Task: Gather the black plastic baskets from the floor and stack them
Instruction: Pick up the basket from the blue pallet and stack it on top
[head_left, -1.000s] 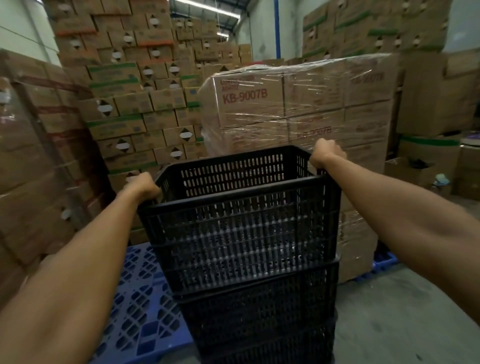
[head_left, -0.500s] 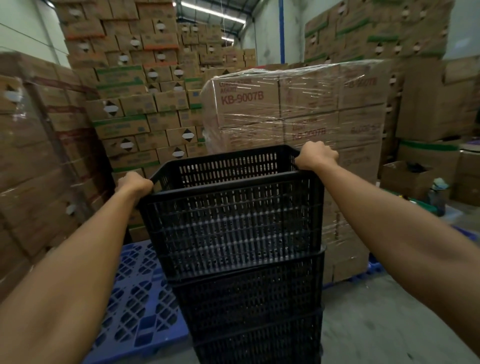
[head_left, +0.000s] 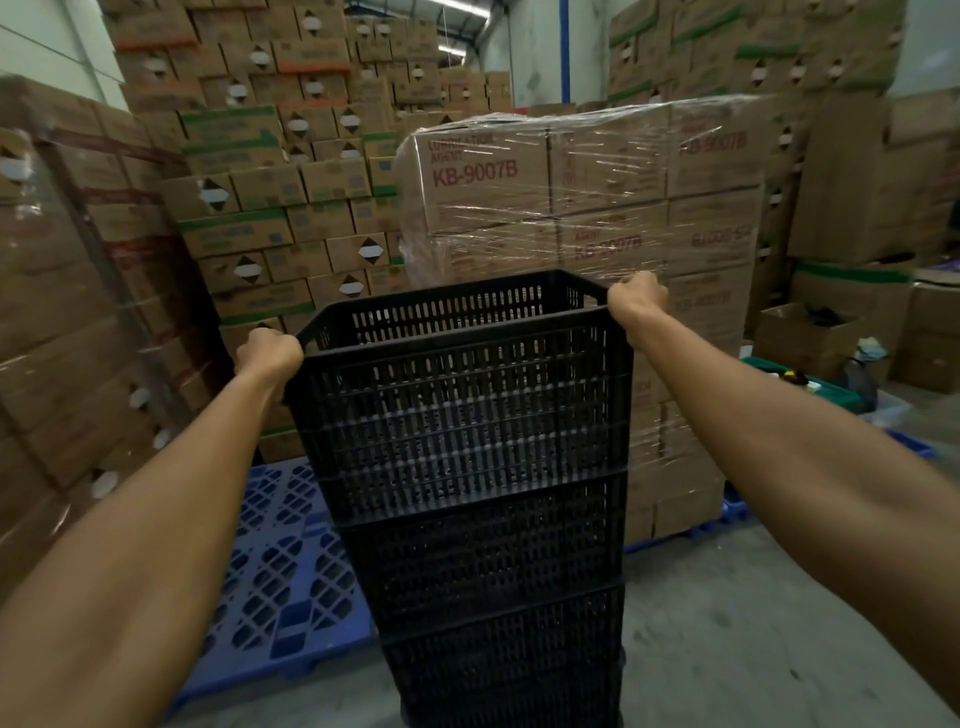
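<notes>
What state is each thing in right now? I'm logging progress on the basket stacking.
top basket: upright, empty as far as visible, nested on the stack.
basket stack: upright on the floor, several baskets nested.
left hand: closed on the top basket's left rim.
right hand: closed on its right rim.
wrapped pallet: cartons stacked, sealed in clear film.
blue pallet: flat on the floor, bare where visible.

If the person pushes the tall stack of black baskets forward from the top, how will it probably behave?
The stack of black baskets is tall and narrow, so a push at the top rim probably tips it rather than slides it. The slotted walls suggest it is light for its size. The left hand and right hand, gripping opposite rims, should steady it.
</notes>
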